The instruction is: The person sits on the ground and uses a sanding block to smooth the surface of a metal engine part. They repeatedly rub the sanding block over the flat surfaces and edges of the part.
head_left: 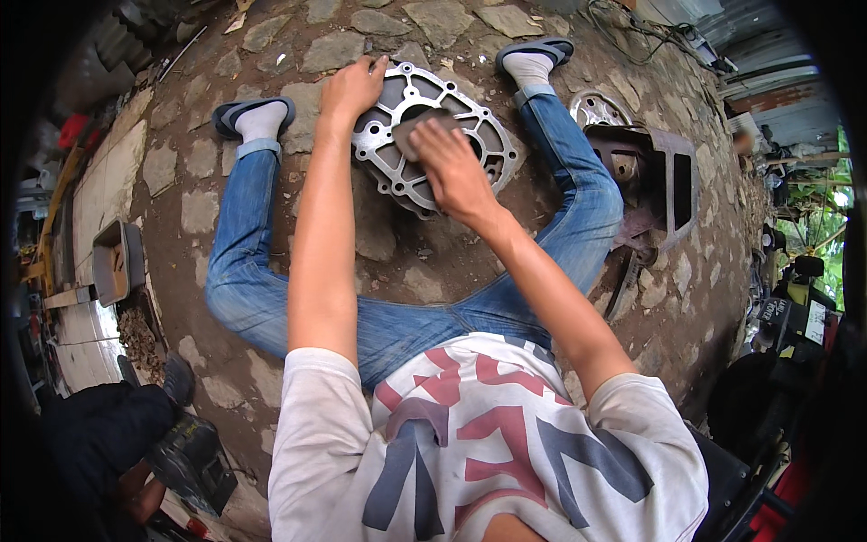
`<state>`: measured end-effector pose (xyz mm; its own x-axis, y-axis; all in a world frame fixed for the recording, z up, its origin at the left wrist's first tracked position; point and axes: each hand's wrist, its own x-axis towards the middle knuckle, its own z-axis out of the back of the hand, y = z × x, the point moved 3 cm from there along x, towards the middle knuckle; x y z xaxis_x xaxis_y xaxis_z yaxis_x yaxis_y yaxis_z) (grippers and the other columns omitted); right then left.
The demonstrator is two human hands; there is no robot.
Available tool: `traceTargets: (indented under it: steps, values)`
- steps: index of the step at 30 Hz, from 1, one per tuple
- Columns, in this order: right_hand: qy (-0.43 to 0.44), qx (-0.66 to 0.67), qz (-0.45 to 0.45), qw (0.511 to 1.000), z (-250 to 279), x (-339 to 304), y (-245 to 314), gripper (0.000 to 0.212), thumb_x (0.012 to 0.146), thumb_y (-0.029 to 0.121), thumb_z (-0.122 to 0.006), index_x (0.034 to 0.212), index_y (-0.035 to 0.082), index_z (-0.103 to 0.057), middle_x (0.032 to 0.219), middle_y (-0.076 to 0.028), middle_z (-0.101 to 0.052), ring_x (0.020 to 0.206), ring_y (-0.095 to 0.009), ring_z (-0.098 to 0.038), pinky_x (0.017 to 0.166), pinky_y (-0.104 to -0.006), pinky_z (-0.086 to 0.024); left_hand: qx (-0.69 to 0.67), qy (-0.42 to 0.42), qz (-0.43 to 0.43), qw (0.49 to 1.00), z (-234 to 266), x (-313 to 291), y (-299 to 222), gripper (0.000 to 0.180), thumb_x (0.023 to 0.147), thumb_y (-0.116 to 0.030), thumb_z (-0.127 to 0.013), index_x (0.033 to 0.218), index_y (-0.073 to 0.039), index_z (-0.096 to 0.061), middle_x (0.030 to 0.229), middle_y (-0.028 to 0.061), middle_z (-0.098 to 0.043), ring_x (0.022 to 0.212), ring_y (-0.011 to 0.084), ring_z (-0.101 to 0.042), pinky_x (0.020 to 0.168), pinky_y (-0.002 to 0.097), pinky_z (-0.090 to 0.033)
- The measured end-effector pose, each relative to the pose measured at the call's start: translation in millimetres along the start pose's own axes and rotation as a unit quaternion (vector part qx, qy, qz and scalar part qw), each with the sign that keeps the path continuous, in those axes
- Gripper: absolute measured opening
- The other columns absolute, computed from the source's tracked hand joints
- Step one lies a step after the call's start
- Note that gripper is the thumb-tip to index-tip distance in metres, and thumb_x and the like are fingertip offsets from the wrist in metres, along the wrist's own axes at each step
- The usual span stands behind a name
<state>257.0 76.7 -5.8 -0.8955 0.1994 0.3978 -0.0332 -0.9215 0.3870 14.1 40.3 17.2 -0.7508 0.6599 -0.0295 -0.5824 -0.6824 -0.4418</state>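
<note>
A round grey cast-metal housing [492, 117] with ribs, bolt holes and a large central opening stands between my legs on the stone ground. My left hand [355, 88] is closed over its upper left rim. Under the fingers of my right hand [454, 176] lies a flat brown-grey piece of sandpaper [408, 144], held against the ribs beside the central opening. Those fingers are stretched nearly flat over it, slightly blurred, and they hide part of the sheet and the housing.
To the right lie a larger rusty metal casing [664, 181] and a round metal cover [599, 108]. A grey tray [118, 264] is at the left. A person in dark clothes [99, 434] sits at the lower left beside a dark box [192, 463]. A motorbike [786, 316] stands at the right.
</note>
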Motion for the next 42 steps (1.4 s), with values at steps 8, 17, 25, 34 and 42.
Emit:
traceTargets:
  steps: [8,17,25,34,42]
  values:
    - [-0.258,0.113,-0.167,0.945,36.1,26.8,-38.8,0.050,0.101,0.006,-0.049,0.151,0.006,-0.047,0.154,-0.018,-0.047,0.146,-0.034,-0.041,0.121,-0.0489,-0.029,-0.012,-0.001,0.014,1.000,5.6,-3.7,-5.9,0.057,0.102,-0.056,-0.041,0.130,-0.013,-0.066,0.123,0.0227,-0.069,0.119,0.0416,-0.063,0.102,0.0497,-0.048]
    - [-0.027,-0.012,-0.021,0.999,-4.9,28.0,-6.7,0.052,0.097,0.022,-0.061,0.146,0.009,-0.052,0.155,-0.012,-0.047,0.147,-0.030,-0.038,0.121,-0.0501,-0.027,-0.011,-0.012,0.000,1.000,3.6,-2.7,-4.2,0.056,0.103,-0.054,-0.041,0.130,-0.012,-0.066,0.121,0.0220,-0.070,0.116,0.0408,-0.065,0.100,0.0511,-0.049]
    - [-0.043,0.004,-0.037,0.998,-1.8,26.6,-6.9,0.052,0.096,0.023,-0.064,0.144,0.007,-0.054,0.153,-0.012,-0.049,0.146,-0.030,-0.039,0.120,-0.0498,-0.028,-0.022,-0.026,-0.005,0.999,4.0,-5.0,-6.1,0.055,0.102,-0.053,-0.043,0.128,-0.010,-0.067,0.118,0.0229,-0.070,0.115,0.0421,-0.065,0.099,0.0511,-0.050]
    - [-0.040,0.009,-0.040,0.998,-0.8,25.6,-6.1,0.050,0.096,0.024,-0.063,0.143,0.009,-0.056,0.153,-0.012,-0.049,0.146,-0.030,-0.040,0.121,-0.0494,-0.027,-0.019,-0.029,-0.009,0.999,1.9,-4.4,-3.9,0.054,0.103,-0.053,-0.042,0.125,-0.010,-0.068,0.116,0.0229,-0.071,0.113,0.0417,-0.066,0.098,0.0517,-0.050]
    - [-0.073,-0.050,-0.084,0.993,-8.2,29.4,-4.6,0.052,0.100,0.026,-0.059,0.147,0.007,-0.051,0.154,-0.014,-0.048,0.146,-0.030,-0.039,0.121,-0.0493,-0.027,-0.023,-0.027,-0.006,0.999,2.0,-3.2,-4.5,0.054,0.102,-0.053,-0.043,0.125,-0.011,-0.068,0.117,0.0222,-0.071,0.113,0.0421,-0.066,0.098,0.0513,-0.050]
